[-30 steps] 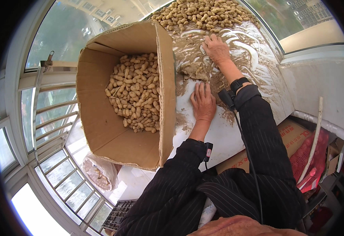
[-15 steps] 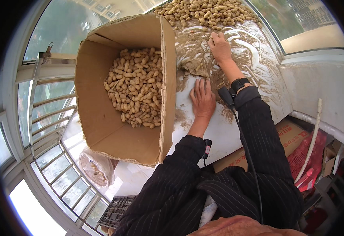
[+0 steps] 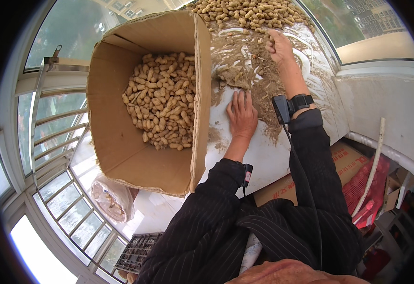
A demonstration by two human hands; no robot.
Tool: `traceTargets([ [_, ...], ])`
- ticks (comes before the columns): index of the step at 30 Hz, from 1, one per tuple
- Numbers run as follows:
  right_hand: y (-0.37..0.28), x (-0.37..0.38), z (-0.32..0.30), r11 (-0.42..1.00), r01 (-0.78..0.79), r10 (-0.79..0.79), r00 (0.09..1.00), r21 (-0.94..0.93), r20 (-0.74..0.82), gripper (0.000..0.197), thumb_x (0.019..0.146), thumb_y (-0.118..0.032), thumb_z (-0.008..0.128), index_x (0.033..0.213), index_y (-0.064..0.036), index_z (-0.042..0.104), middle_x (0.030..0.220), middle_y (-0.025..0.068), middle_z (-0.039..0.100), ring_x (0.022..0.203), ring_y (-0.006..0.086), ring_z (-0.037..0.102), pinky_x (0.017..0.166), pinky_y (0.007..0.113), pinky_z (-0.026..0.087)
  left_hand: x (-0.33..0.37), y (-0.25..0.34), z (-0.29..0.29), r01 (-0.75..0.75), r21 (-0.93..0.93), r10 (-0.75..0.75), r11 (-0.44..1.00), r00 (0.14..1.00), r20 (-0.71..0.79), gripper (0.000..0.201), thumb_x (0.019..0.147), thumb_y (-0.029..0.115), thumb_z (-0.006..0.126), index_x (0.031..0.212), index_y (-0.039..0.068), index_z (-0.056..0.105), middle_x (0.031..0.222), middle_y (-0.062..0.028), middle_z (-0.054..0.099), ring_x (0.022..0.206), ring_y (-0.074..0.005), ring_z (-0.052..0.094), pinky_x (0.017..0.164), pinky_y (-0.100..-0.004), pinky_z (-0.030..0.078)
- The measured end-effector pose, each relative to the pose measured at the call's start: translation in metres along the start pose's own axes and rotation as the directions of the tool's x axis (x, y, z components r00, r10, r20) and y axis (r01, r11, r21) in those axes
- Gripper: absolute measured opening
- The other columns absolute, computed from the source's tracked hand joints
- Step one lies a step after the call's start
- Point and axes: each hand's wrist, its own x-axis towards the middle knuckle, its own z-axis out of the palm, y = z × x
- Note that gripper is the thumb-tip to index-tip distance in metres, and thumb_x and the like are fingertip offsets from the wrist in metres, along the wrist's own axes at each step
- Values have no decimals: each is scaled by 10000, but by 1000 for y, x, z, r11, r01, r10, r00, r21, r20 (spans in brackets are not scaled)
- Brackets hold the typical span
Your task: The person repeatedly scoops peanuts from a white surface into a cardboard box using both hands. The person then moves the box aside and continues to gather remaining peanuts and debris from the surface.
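Note:
My left hand (image 3: 243, 116) lies flat on the white tabletop (image 3: 262, 154), fingers a little apart and holding nothing. Its fingertips sit just below a crumpled, dirt-coloured clump (image 3: 234, 77), perhaps a rag. Farther off and to the right, my right hand (image 3: 281, 47) hovers over or rests on the soil-smeared surface, thumb and fingers pinched together close to the near edge of a peanut heap (image 3: 259, 13). Whatever lies between those fingers is too small to make out. Loose brown soil (image 3: 266, 92) spreads between the two hands.
An open cardboard box (image 3: 114, 142) with many peanuts (image 3: 162, 99) inside stands left of my hands. Windows and a metal rail (image 3: 60, 87) border the left. A plastic bag (image 3: 112, 196) sits below the box. At right are a low wall (image 3: 382, 94), a flat carton (image 3: 342, 158) and a red mesh bag (image 3: 365, 189).
My right hand has shifted to the right and slightly farther away, its wrist turning. My left hand stays nearly in place, just a bit higher in view.

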Motion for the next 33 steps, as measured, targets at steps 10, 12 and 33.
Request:
traceTargets([
  [10,-90,-140,214,860,499,-244,583,-104,775,354,870,-277,718,1074,5,655,832,80,678,686,151,616,616,282,488,0,-1,-1,-3,-42,0,999,998,-59,470,886,219,558,1332,79,508,1376,-126,479,1365,-296,397,1072,-444,306],
  [12,-82,-159,237,673,702,-259,519,-233,815,433,848,-322,720,1107,21,668,912,145,709,811,232,673,754,343,533,0,-2,0,-17,-62,13,998,998,-69,470,892,218,554,1337,78,505,1377,-122,477,1364,-293,397,1069,-444,306],
  [33,27,-27,-72,65,493,-366,820,-868,439,107,808,-4,570,910,-9,603,941,194,598,908,402,597,805,479,485,0,0,1,15,-15,-15,1000,1000,18,453,901,160,535,1344,76,487,1388,-121,442,1374,-294,361,1068,-472,296],
])
